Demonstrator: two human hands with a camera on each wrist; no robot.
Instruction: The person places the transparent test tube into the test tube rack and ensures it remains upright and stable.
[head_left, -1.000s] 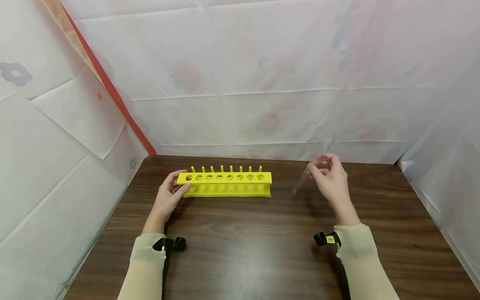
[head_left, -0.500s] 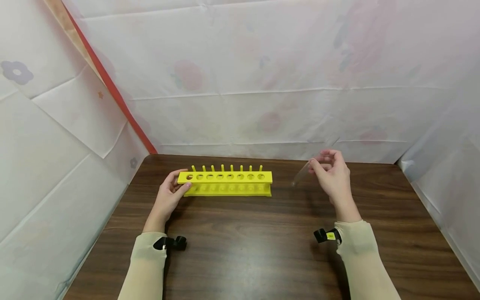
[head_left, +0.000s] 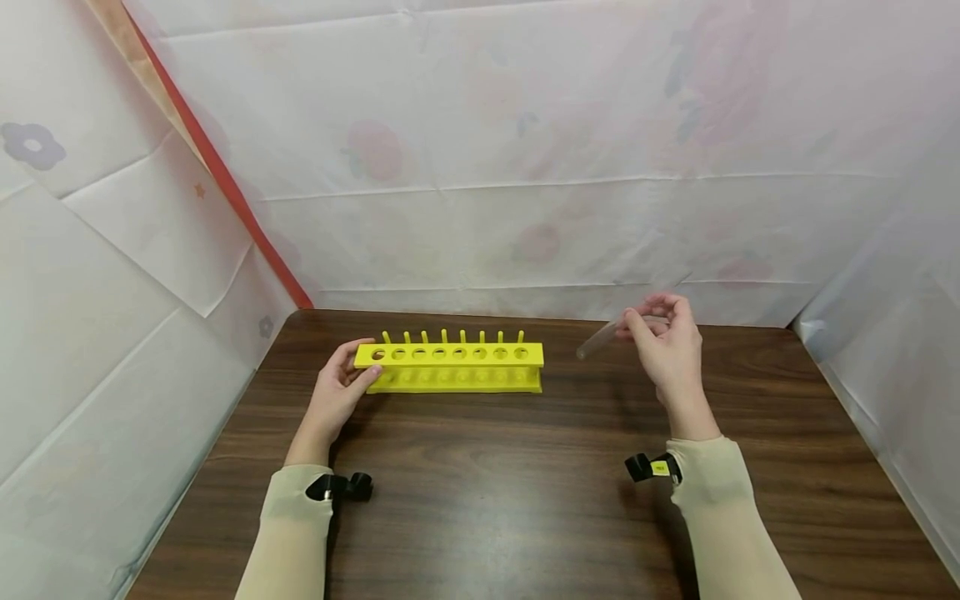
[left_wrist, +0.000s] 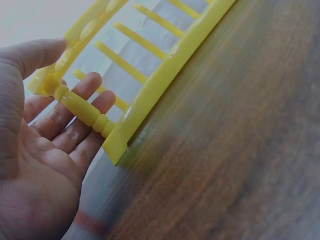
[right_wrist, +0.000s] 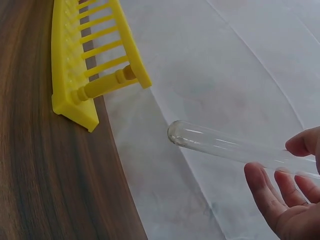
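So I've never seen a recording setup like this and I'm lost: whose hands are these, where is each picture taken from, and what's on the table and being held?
They are a person's two bare hands, no machine. The wide picture comes from a camera on the head, looking down; the two close ones come from small cameras strapped to each wrist. On the brown table stands a yellow test tube rack, its holes unfilled. The left hand grips the rack's left end, thumb on top, fingers behind its end post. The right hand pinches a clear glass test tube in the air, right of the rack, rounded end towards it. White sheets hang around.
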